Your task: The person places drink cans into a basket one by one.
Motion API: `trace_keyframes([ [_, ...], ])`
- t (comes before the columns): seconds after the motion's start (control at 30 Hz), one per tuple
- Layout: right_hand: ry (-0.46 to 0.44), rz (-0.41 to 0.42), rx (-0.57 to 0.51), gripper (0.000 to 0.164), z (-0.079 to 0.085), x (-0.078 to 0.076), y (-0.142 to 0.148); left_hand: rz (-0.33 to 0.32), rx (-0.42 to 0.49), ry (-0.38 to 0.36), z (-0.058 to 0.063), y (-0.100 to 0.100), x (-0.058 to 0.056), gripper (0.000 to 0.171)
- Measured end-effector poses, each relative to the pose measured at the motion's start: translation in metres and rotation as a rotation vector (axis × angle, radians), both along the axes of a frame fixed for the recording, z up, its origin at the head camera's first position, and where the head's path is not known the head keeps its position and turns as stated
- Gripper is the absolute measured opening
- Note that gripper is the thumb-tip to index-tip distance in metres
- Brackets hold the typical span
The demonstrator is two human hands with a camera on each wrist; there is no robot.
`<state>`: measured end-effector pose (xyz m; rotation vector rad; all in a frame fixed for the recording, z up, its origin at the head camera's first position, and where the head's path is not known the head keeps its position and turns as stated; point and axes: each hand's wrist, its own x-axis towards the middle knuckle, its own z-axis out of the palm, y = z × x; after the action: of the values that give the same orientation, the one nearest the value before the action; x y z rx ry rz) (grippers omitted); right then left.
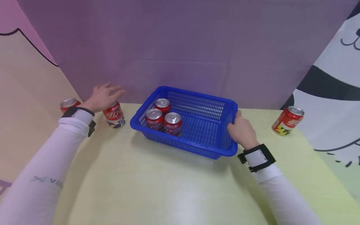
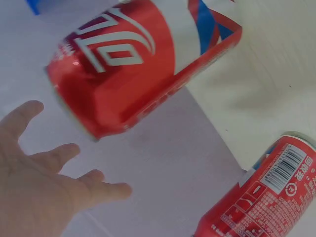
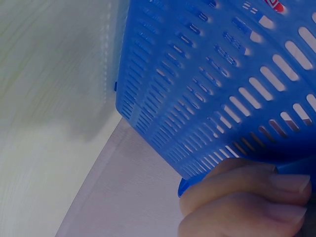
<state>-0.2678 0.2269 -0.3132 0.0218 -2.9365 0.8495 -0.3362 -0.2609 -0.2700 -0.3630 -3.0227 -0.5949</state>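
- Nearest, glare is thrown on the counter.
- The basket is gripped at its right end by the right hand, fingers curled round the rim. Whether its base is fully rested on the counter cannot be told; if that end were raised or tugged, the load could be slid or toppled.
- Three cans are grouped upright at the basket's left end, away from the grip; a twist of the basket could be caused by that lopsided weight.
- The right can is set near the counter's right edge, apart from the basket; it could be knocked off by a wide swing of the right hand.
- The left can is stood left of the basket. The left hand is held by its top, fingers spread and grasping nothing; it could be tipped by a careless brush.
- The outer can is partly hidden by the left wrist, so it could be bumped unseen.
- Behind, the counter is backed by a purple sheet.
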Motion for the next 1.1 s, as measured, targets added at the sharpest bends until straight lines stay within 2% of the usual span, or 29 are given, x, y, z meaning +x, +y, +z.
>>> trace_keyframes([
  [0.2,0.007,0.002,-0.010,0.066,0.000,0.001,-0.004,0.070,-0.113,-0.156,-0.011,0.004,-0.004,0.094],
  [0.37,0.015,0.005,-0.012,0.067,0.001,0.001,-0.006,0.078,-0.160,-0.206,-0.016,0.003,-0.003,0.100],
  [0.47,0.013,0.006,-0.012,0.068,0.001,0.001,-0.006,0.057,-0.166,-0.192,-0.022,0.001,-0.005,0.099],
  [0.63,0.018,0.004,-0.014,0.069,0.003,0.001,-0.004,0.033,-0.195,-0.121,-0.030,0.001,-0.013,0.103],
  [0.83,0.016,-0.002,-0.018,0.067,0.001,0.000,-0.003,0.069,-0.193,-0.118,-0.033,0.004,-0.014,0.105],
  [0.9,0.016,-0.004,-0.017,0.067,0.001,0.000,-0.003,0.081,-0.184,-0.122,-0.032,0.006,-0.012,0.098],
  [1.1,0.011,-0.009,-0.010,0.067,0.000,0.000,-0.002,0.081,-0.183,-0.114,-0.027,0.009,-0.007,0.061],
])
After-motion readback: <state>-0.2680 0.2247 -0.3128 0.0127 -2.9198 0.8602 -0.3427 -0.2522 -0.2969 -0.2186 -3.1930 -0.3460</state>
